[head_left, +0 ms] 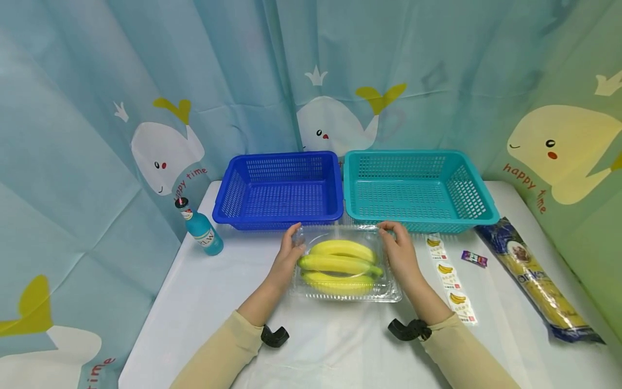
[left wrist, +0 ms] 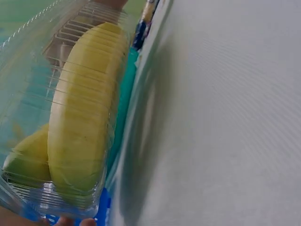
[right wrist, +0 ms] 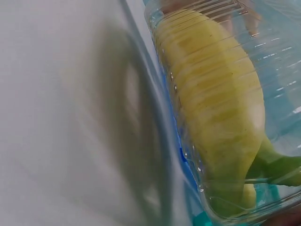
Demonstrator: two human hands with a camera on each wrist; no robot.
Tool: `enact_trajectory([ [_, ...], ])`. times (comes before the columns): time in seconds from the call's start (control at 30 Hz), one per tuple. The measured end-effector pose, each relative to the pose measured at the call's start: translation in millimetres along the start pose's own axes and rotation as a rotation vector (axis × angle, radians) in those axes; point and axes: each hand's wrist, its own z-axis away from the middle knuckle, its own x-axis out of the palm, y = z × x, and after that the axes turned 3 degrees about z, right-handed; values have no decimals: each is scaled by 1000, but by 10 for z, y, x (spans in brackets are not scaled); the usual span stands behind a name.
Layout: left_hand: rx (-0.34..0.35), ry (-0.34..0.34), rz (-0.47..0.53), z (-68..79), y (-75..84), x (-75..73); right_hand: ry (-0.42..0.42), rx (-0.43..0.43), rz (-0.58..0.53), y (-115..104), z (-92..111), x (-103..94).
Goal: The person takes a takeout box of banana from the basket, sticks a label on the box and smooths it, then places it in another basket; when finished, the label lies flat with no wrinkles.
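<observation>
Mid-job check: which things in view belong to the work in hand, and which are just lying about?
In the job:
- left hand and right hand, holding the box
- clear box
- bananas inside it

Lying about, untouched:
- blue bottle
- blue basket
- teal basket
- sweet packet
- long yellow packet
- banana stickers, though possibly related, given their pictures

"happy time" is printed on the curtain (head_left: 447, 119) beyond the right hand (head_left: 400, 254); "LW" can be read on the bottle (head_left: 201, 229) left of the left hand (head_left: 285, 262). Right of the right hand, stickers (head_left: 448, 276) are printed (too small to read).
</observation>
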Motion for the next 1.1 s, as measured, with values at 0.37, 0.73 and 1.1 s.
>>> enact_trajectory([
  [0.37,9,-32,5,-41,-193,-16,-27,45,-4,-41,39,27],
  [0.73,30,-27,34,-79,-295,-51,-12,41,-19,203,-68,111],
  [1.1,28,-3,5,-110,-308,-44,9,-19,19,342,-112,131],
])
